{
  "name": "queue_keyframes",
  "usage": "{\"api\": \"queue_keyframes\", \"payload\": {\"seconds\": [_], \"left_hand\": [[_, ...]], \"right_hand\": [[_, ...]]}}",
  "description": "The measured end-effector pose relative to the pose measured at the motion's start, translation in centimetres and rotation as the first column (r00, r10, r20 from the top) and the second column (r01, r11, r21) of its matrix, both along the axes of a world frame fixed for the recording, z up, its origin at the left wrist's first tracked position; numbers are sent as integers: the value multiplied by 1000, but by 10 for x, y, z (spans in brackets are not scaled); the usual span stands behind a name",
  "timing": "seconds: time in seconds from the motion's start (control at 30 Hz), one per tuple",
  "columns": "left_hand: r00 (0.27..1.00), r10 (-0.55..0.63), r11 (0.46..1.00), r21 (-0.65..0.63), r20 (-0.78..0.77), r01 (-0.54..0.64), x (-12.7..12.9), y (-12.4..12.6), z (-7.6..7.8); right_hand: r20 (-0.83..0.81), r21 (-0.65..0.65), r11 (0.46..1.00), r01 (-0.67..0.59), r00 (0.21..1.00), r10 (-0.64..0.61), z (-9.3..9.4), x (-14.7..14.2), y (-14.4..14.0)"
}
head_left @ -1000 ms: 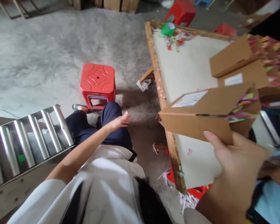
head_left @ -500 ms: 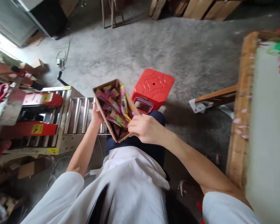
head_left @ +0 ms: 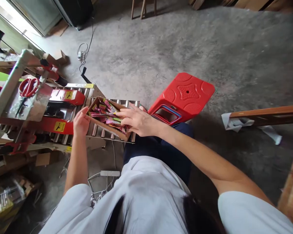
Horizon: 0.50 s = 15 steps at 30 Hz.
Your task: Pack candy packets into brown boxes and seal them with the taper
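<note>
A small open cardboard box full of pink and green packets rests on the metal rollers of a conveyor. My left hand is at the box's left end, touching or very close to its edge, fingers loosely bent and not wrapped around it. Over the right end of the box lies my right hand, its fingers spread across the top of the packets. No packet is visibly gripped. The right hand hides that end of the box.
Left along the conveyor stands a machine with red guides; red-handled scissors lie on its plate. A red plastic stool is just ahead of my legs. A power strip and cables are on the floor. A wooden bar juts in at right.
The box has moved left and now sits on the rollers, turned more lengthwise. My left hand has shifted to its end, and my right fingers have spread over the packets. The view has swung left.
</note>
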<state>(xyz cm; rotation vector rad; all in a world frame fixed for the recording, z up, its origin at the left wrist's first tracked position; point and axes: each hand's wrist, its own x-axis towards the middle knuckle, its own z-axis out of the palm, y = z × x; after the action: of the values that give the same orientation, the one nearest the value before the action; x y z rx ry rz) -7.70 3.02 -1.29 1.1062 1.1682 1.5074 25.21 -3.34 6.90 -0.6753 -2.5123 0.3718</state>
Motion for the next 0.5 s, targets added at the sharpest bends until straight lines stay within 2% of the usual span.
{"api": "queue_keyframes", "payload": {"seconds": [0.1,0.17,0.23,0.3,0.4,0.5], "left_hand": [[999,-38,996,82,17,37,-5,4,23],[995,-79,994,75,-62,84,-6,2,34],[967,-177,983,23,-181,184,-9,-4,45],[879,-349,937,-98,-324,336,-14,-11,56],[675,-571,820,-280,-466,500,-19,-19,73],[509,-595,783,-305,-622,542,-17,-18,81]], "right_hand": [[-60,-132,991,15,998,-23,-5,-12,-3],[-31,-217,976,-4,1000,-3,-21,-32,6],[32,-288,958,-9,999,19,-41,-58,17],[94,-341,940,21,996,11,-59,-80,26],[124,-370,928,44,992,2,-71,-96,30],[28,-405,914,-37,998,53,-69,-90,30]]}}
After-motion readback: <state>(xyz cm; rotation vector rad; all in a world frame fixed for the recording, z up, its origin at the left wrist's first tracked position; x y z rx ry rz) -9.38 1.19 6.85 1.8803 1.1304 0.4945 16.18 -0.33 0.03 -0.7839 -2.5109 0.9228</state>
